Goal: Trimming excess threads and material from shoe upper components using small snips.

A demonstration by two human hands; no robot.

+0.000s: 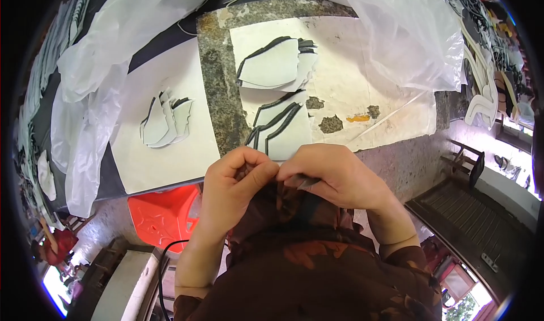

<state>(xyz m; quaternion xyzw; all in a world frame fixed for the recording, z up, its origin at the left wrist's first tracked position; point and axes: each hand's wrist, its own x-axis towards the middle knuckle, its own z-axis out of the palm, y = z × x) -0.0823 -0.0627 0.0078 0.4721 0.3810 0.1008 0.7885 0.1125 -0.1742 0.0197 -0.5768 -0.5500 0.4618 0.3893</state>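
Note:
Close together in front of my body, my left hand [237,179] and my right hand [334,173] meet at their fingertips. The thumb and forefinger of my left hand are pinched, and whatever lies between them is too small to make out. My right hand is closed, with a small grey pointed thing [307,181] sticking out from under its curled fingers. Just beyond my hands lie white cut pieces with black edging [283,142]. Farther off is a stack of white shaped pieces with black edges [272,66].
A smaller group of white pieces [164,122] rests on a pale sheet [136,168] at the left. Clear plastic sheeting [90,66] covers the table's left side, with more plastic [413,37] at the far right. A red plastic stool [161,216] stands below the table's edge.

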